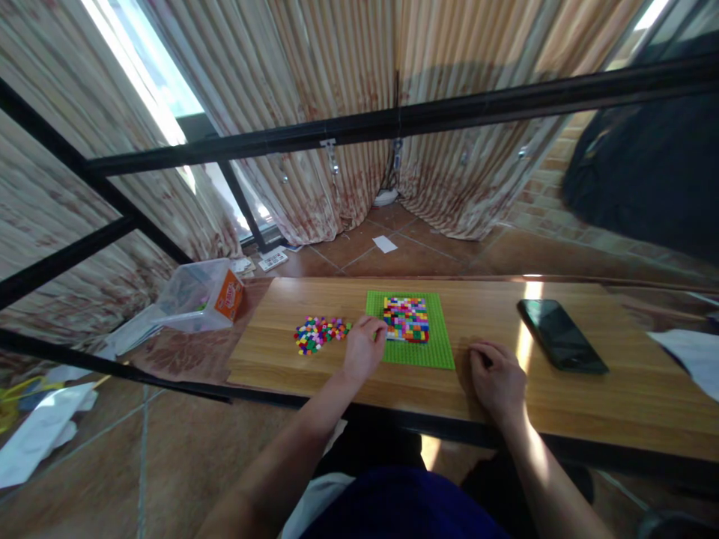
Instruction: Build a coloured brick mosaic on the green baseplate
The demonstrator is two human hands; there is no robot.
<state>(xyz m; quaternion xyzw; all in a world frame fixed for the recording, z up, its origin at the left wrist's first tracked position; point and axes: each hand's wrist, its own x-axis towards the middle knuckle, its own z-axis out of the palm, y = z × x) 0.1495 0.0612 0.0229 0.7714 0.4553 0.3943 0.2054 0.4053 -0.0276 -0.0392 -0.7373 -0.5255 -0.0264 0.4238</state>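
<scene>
A green baseplate [418, 352] lies on the wooden table [607, 404], with a block of small multicoloured bricks [406, 318] built on its far half. A loose pile of coloured bricks [319, 333] sits to its left. My left hand [364, 346] rests at the plate's left edge, fingers curled together near the built block; what they hold, if anything, is too small to see. My right hand [497, 376] lies on the table just right of the plate, fingers curled under, with nothing visible in it.
A black phone [561, 335] lies on the table to the right. White paper [693, 359] shows at the far right edge. A clear plastic bag with an orange box [203, 296] sits left of the table. Black frame bars and curtains stand behind.
</scene>
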